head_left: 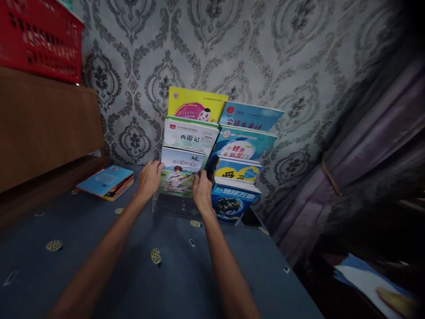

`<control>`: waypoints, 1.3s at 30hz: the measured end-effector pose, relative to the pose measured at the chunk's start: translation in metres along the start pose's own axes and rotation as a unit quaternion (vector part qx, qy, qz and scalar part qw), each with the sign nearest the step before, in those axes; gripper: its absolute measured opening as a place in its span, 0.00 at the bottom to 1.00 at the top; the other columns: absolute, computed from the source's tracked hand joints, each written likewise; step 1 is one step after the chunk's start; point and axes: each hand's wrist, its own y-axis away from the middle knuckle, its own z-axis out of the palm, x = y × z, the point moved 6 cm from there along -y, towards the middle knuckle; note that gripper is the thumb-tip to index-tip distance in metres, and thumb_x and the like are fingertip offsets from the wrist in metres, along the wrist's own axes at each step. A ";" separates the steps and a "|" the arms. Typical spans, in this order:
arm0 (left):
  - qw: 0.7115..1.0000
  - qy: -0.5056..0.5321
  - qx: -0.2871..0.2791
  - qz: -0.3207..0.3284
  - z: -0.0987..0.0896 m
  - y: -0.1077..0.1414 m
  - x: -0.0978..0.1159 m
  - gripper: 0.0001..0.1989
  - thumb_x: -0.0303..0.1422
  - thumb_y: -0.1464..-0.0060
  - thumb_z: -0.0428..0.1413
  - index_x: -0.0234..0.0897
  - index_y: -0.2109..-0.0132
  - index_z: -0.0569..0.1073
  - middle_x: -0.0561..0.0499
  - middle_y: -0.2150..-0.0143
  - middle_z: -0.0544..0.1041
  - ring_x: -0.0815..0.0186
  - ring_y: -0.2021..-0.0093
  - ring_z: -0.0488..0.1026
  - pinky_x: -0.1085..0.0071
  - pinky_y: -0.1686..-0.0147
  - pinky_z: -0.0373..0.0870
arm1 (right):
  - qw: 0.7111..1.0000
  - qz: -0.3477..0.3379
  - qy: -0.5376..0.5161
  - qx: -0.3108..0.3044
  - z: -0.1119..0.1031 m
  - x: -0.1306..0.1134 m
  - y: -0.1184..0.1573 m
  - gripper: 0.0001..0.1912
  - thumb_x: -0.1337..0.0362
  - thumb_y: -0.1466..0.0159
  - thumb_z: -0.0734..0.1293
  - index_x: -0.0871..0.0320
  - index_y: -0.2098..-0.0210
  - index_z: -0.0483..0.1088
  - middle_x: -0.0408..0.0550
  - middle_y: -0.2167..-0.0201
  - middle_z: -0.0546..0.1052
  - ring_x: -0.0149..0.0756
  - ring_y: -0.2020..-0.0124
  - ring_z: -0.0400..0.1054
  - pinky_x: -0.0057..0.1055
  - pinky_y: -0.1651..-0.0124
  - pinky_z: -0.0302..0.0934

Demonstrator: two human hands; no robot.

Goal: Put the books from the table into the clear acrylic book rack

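A light book with a seated child on its cover (181, 173) is upright in the left column of a clear tiered rack (175, 207). My left hand (150, 177) grips its left edge, and my right hand (202, 188) grips its right edge, both with fingers closed. Behind it rise a white book (189, 135) and a yellow book (195, 104). The right column holds a blue book at the back (250, 116), a teal book (245, 144), a yellow and blue book (236, 171) and a dark blue book with a globe (232, 201) at the front.
A small stack of books (108, 181) lies at the left on the dark patterned tabletop (133, 266). A red basket (41, 40) stands on a brown wooden cabinet (49, 124). Behind is a patterned wall; a tied curtain (315, 177) hangs at the right.
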 end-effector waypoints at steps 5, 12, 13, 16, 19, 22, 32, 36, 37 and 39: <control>0.999 -0.029 -0.020 -0.014 -0.002 -0.002 0.002 0.20 0.38 0.32 0.40 0.38 0.63 0.73 0.41 0.59 0.78 0.54 0.55 0.74 0.64 0.57 0.64 | 0.999 -0.005 -0.030 0.017 0.002 0.005 -0.002 0.20 0.65 0.31 0.55 0.63 0.43 0.67 0.55 0.67 0.79 0.41 0.69 0.74 0.31 0.63 0.64; 0.997 0.061 0.026 -0.029 -0.010 -0.001 -0.002 0.15 0.40 0.35 0.46 0.40 0.67 0.70 0.46 0.65 0.77 0.58 0.61 0.73 0.66 0.60 0.64 | 0.997 -0.023 -0.064 0.028 0.004 0.010 -0.003 0.19 0.64 0.32 0.56 0.58 0.45 0.68 0.56 0.63 0.80 0.42 0.69 0.74 0.35 0.61 0.66; 0.995 0.084 0.037 -0.035 -0.012 -0.001 -0.003 0.13 0.40 0.36 0.48 0.40 0.67 0.69 0.48 0.66 0.76 0.59 0.63 0.73 0.66 0.61 0.64 | 0.997 -0.024 -0.064 0.028 0.005 0.010 -0.003 0.19 0.64 0.32 0.56 0.58 0.45 0.68 0.56 0.63 0.80 0.42 0.69 0.74 0.36 0.61 0.66; 0.986 0.143 0.071 -0.036 -0.018 -0.004 0.000 0.08 0.38 0.39 0.52 0.40 0.65 0.68 0.51 0.67 0.75 0.62 0.64 0.72 0.67 0.61 0.65 | 0.997 -0.031 -0.068 0.030 0.006 0.011 -0.004 0.19 0.63 0.32 0.56 0.59 0.44 0.68 0.55 0.64 0.80 0.42 0.70 0.73 0.35 0.62 0.66; 0.979 0.178 0.097 -0.010 -0.023 -0.010 0.006 0.06 0.37 0.40 0.53 0.40 0.60 0.68 0.50 0.63 0.75 0.62 0.62 0.72 0.68 0.60 0.66 | 0.996 -0.037 -0.072 0.031 0.006 0.012 -0.004 0.19 0.63 0.32 0.56 0.59 0.45 0.68 0.55 0.63 0.80 0.41 0.69 0.73 0.34 0.63 0.65; 0.977 0.188 0.104 0.008 -0.026 -0.018 0.011 0.07 0.36 0.40 0.53 0.40 0.56 0.67 0.49 0.60 0.75 0.62 0.59 0.72 0.68 0.59 0.67 | 0.996 -0.038 -0.072 0.030 0.007 0.012 -0.004 0.18 0.63 0.32 0.55 0.59 0.46 0.68 0.55 0.63 0.79 0.41 0.69 0.74 0.34 0.62 0.65; 0.970 0.230 0.075 0.014 -0.019 -0.036 0.003 0.07 0.34 0.44 0.56 0.40 0.60 0.66 0.54 0.65 0.72 0.65 0.65 0.70 0.69 0.62 0.65 | 0.997 -0.022 -0.067 0.044 0.009 0.014 -0.002 0.18 0.62 0.31 0.55 0.59 0.46 0.68 0.55 0.66 0.78 0.44 0.67 0.74 0.36 0.61 0.65; 0.967 0.241 0.078 0.010 -0.018 -0.035 0.001 0.08 0.34 0.45 0.57 0.40 0.59 0.66 0.53 0.65 0.73 0.65 0.65 0.70 0.68 0.62 0.66 | 0.996 -0.029 -0.071 0.039 0.010 0.015 -0.003 0.19 0.62 0.31 0.55 0.59 0.45 0.67 0.55 0.64 0.78 0.44 0.67 0.74 0.38 0.60 0.65; 0.966 0.246 0.077 0.007 -0.017 -0.035 0.000 0.08 0.35 0.45 0.57 0.40 0.59 0.67 0.52 0.64 0.73 0.65 0.66 0.70 0.68 0.63 0.66 | 0.996 -0.035 -0.075 0.038 0.010 0.015 -0.003 0.18 0.61 0.31 0.55 0.59 0.46 0.67 0.55 0.64 0.78 0.44 0.67 0.74 0.37 0.60 0.65; 0.963 0.260 0.069 0.000 -0.014 -0.035 -0.004 0.08 0.37 0.44 0.56 0.40 0.60 0.67 0.52 0.65 0.73 0.64 0.66 0.70 0.68 0.64 0.67 | 0.994 -0.049 -0.088 0.038 0.008 0.014 -0.004 0.18 0.59 0.30 0.55 0.58 0.48 0.68 0.54 0.65 0.78 0.43 0.66 0.74 0.37 0.61 0.65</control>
